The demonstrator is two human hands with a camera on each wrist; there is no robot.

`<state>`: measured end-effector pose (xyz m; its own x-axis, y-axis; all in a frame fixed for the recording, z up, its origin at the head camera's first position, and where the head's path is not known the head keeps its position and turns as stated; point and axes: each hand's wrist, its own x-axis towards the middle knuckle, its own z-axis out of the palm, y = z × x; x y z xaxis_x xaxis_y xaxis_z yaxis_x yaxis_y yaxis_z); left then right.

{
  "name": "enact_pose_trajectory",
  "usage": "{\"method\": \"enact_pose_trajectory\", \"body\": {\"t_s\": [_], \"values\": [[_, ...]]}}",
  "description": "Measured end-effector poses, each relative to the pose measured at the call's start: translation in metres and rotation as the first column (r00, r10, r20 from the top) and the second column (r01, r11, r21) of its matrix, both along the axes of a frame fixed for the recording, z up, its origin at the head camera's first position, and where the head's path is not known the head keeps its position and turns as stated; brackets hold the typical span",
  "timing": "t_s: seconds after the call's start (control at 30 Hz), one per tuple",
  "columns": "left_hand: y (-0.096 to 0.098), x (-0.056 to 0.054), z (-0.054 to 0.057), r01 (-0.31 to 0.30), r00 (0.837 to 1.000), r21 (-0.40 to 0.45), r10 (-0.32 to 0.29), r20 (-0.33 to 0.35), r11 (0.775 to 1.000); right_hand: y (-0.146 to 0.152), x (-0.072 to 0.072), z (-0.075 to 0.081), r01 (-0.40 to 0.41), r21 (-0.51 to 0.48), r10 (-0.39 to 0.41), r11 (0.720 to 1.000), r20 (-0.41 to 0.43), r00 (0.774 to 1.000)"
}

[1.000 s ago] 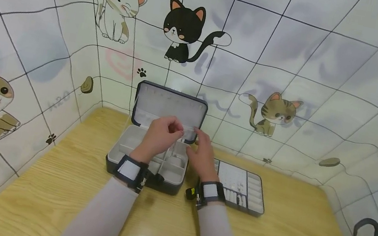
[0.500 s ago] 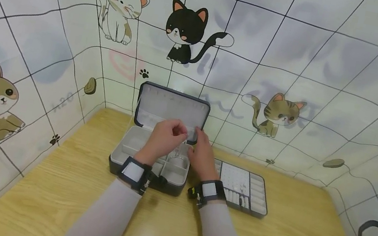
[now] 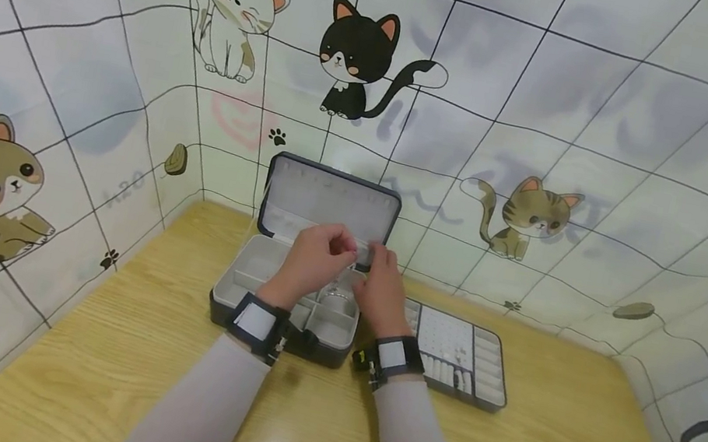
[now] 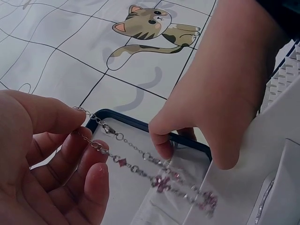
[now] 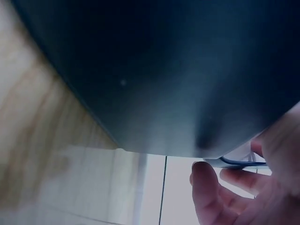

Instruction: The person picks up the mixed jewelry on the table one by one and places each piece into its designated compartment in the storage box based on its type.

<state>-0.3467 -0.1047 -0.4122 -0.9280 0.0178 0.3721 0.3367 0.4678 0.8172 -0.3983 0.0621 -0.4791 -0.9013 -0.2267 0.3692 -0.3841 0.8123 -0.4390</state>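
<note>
My left hand [image 3: 314,257] pinches the end of a silver chain bracelet with pink beads [image 4: 161,183] between thumb and forefinger. The bracelet dangles in front of the raised lid [image 3: 329,201] of a dark-blue jewelry box [image 3: 330,357]. At the lid's right edge is my right hand [image 3: 382,289], its fingers on both sides of that edge, one by the pale pocket [image 4: 187,164] inside. In the right wrist view the box's dark side [image 5: 154,93] hides most of the scene. A silver ring-shaped piece [image 3: 336,297] lies in a right compartment of the box.
Right of the box lies a grey jewelry tray [image 3: 443,336] with small earrings and ring rolls. Box and tray stand on a wooden table [image 3: 316,436]. A cat-printed wall covering [image 3: 453,144] rises closely behind the lid.
The head view has shifted slightly, moving the scene to the right. Both hands stay nearly in place at the lid, the left still holding the bracelet.
</note>
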Motion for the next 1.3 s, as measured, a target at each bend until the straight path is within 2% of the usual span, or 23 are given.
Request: {"method": "enact_pose_trajectory", "body": {"t_s": [0.43,0.7,1.13,1.3], "values": [[-0.001,0.002,0.002,0.001,1.000,0.020,-0.002,0.029,1.000,-0.009,0.001,0.009,0.041,0.057,-0.042,0.998,0.022,0.999],[-0.002,0.002,0.003,0.001,1.000,0.016,-0.001,0.024,1.000,-0.010,0.001,0.007,0.037,0.057,-0.037,0.998,-0.002,0.999],[-0.001,0.003,0.006,-0.074,0.997,0.062,0.072,0.037,0.995,-0.009,0.000,-0.002,0.053,-0.024,-0.054,0.998,-0.023,0.998],[-0.003,0.000,0.007,-0.111,0.994,0.074,0.112,-0.017,0.991,-0.008,0.000,-0.002,0.048,-0.032,-0.049,0.998,-0.022,0.999]]}}
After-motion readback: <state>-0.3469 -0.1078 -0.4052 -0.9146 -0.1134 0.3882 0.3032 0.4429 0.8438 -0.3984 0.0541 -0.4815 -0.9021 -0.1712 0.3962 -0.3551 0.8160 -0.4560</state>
